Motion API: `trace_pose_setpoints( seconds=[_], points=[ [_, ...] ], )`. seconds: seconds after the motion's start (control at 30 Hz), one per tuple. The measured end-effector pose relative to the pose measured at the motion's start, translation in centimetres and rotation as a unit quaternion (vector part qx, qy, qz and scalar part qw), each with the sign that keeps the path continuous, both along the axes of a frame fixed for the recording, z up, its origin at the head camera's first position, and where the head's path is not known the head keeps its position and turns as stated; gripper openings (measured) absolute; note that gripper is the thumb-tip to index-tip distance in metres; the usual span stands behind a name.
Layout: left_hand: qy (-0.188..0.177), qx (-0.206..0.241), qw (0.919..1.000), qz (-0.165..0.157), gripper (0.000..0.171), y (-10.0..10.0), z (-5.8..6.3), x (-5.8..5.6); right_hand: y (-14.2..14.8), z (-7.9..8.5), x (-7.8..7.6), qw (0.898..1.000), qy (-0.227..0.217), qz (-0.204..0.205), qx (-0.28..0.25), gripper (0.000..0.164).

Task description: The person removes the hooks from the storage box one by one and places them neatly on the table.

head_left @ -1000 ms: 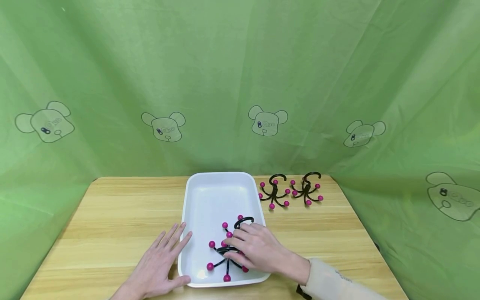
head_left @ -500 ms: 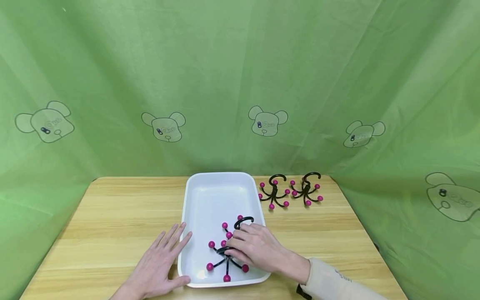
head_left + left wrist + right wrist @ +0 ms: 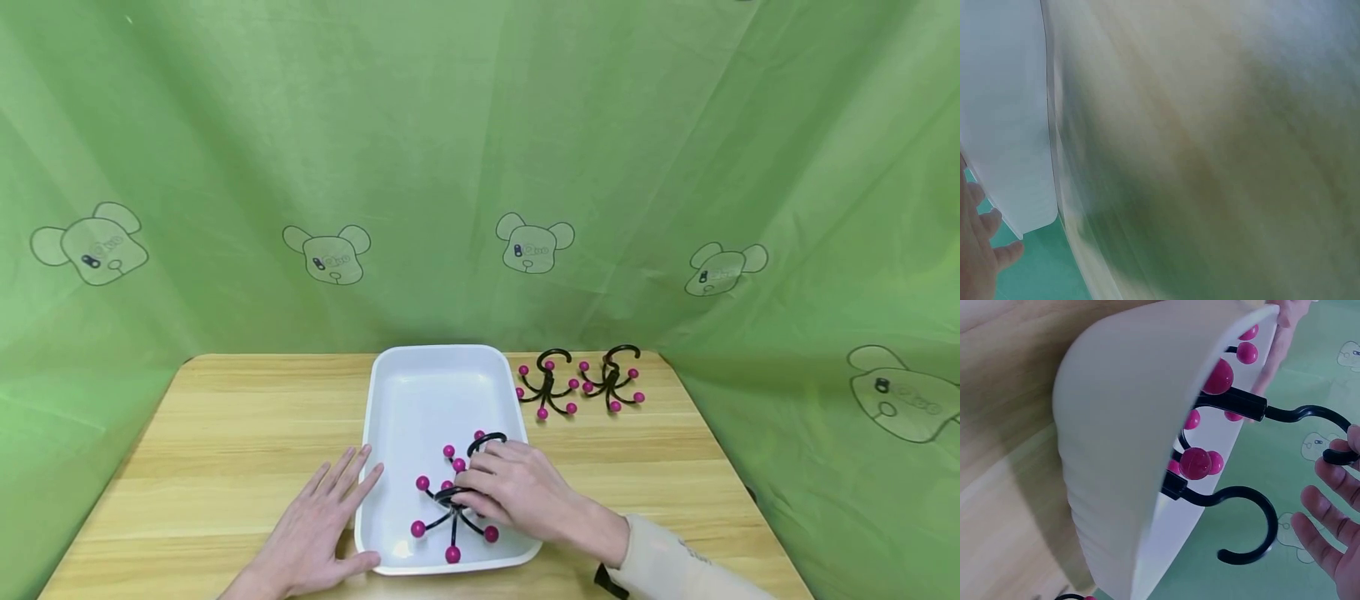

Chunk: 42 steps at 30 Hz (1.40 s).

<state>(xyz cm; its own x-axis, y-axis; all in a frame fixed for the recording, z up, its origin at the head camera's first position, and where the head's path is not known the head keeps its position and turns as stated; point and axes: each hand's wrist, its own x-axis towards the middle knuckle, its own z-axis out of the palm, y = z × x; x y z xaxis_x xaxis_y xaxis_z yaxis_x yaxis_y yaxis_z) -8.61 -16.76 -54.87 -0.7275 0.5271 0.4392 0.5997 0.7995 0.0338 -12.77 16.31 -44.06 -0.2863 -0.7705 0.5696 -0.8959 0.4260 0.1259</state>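
A white rectangular tray (image 3: 427, 400) stands at the front middle of the table in the head view. Inside its near half are two black swivel hooks with curved arms tipped in pink balls. My right hand (image 3: 517, 487) reaches over the tray's right side and pinches the curved top of the nearer multi-arm hook (image 3: 1235, 402) between thumb and index finger. Behind it, the other multi-arm hook (image 3: 1270, 515) stands free of the fingers, partly hidden by the hand in the head view. Fingers spread, my left hand (image 3: 315, 529) rests along the tray's left rim.
Two more multi-arm hooks (image 3: 548, 382) lie side by side on the wooden table (image 3: 247, 417), to the right of the tray's far end. A green curtain (image 3: 427, 167) with mouse-like figures closes off the back and sides.
The pinched multi-arm hook has risen slightly, its pink balls now a little higher in the head view. The right hand has shifted very little; the left hand stays put.
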Motion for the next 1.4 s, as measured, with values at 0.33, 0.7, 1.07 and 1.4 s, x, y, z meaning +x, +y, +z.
trace_pose_setpoints(
  seconds=[0.33, 0.7, 1.07, 1.4],
  points=[
    [0.003, 0.002, 1.0000, -0.004, 0.108, -0.1, -0.1, -0.1, 0.5, 1.8, 0.4, 0.999, -0.010, 0.011, -0.028, 0.021],
    [0.001, -0.001, 1.0000, -0.004, 0.107, 0.0, 0.0, -0.1, 1.8, 3.6, 1.4, 0.999, -0.008, 0.018, -0.048, 0.024],
    [-0.002, 0.001, 1.0000, -0.004, 0.108, 0.0, 0.1, -0.2, 4.6, 4.6, 2.1, 0.999, -0.004, -0.004, -0.054, 0.032],
    [-0.001, 0.002, 1.0000, -0.004, 0.108, -0.1, 0.0, -0.1, 7.3, 4.9, 2.0, 0.998, -0.003, -0.017, -0.059, 0.034]
  ],
)
